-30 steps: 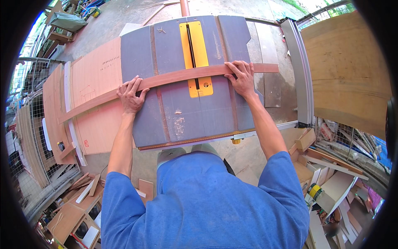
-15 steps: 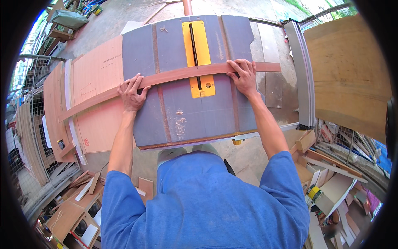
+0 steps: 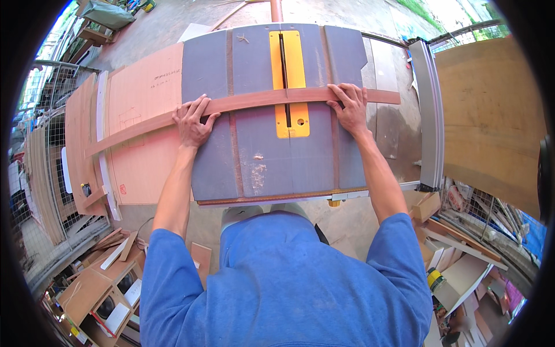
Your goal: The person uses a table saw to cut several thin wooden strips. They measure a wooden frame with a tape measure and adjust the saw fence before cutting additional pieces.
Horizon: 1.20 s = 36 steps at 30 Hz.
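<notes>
Blue shirt (image 3: pixel 300 277): lower centre. Left hand (image 3: pixel 195 122), left of centre, and right hand (image 3: pixel 350 109), upper right of centre: each gripping one reddish wooden strip (image 3: pixel 260 100), fingers on top. Strip: upper middle, crosswise over grey table saw (image 3: pixel 312 165) and yellow insert plate (image 3: pixel 295 61). Brown pipe (image 3: pixel 276 10): top edge.

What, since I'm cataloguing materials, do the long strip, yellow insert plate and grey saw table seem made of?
Long strip: probably wood, unvarnished; reddish-brown, matte.
Yellow insert plate: painted metal or plastic; smooth, even colour leaves it open.
Grey saw table: probably metal, dull; straight grooves suggest it.
</notes>
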### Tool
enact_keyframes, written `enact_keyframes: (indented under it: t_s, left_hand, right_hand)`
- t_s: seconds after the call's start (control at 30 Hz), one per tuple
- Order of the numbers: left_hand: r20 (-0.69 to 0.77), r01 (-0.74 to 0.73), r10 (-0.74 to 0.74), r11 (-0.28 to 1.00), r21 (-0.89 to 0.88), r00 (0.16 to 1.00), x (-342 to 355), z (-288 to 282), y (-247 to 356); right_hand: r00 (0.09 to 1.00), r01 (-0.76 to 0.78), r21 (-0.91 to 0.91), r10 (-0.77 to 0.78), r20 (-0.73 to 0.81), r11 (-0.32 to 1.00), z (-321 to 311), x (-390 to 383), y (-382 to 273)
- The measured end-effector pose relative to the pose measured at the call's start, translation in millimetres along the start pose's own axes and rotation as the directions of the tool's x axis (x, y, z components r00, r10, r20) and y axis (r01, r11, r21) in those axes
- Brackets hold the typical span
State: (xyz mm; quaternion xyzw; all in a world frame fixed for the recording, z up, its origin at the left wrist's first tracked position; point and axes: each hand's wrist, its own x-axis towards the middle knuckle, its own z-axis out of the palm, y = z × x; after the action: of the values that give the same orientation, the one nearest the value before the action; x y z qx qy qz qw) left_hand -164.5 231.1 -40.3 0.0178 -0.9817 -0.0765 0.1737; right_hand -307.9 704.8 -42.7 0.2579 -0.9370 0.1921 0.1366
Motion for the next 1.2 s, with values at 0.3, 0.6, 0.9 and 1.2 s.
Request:
enact_keyframes:
  t_s: [0.3, 0.6, 0.9, 1.2]
  left_hand:
    - [0.004, -0.012, 0.012, 1.0, 0.022, 1.0, 11.6, 6.2, -6.6]
    - [-0.014, -0.011, 0.011, 1.0, 0.02, 1.0, 16.3, 11.7, -22.2]
    - [0.097, -0.065, 0.071, 0.996, -0.057, 0.993, 0.6, -17.9, -92.3]
    - [0.205, -0.116, 0.113, 0.993, 0.001, 0.972, -38.4, -65.2, -167.8]
  right_hand:
    - [1.0, -0.009, -0.005, 0.009, 0.025, 1.0, 2.7, 10.2, 5.0]
    - [1.0, -0.021, 0.009, 0.02, 0.015, 1.0, 6.6, 15.7, 8.6]
    - [0.986, -0.164, -0.104, 0.164, -0.007, 0.981, -26.7, -25.5, 25.5]
    - [0.966, -0.246, -0.16, 0.227, -0.124, 0.956, -160.9, -131.2, -54.1]
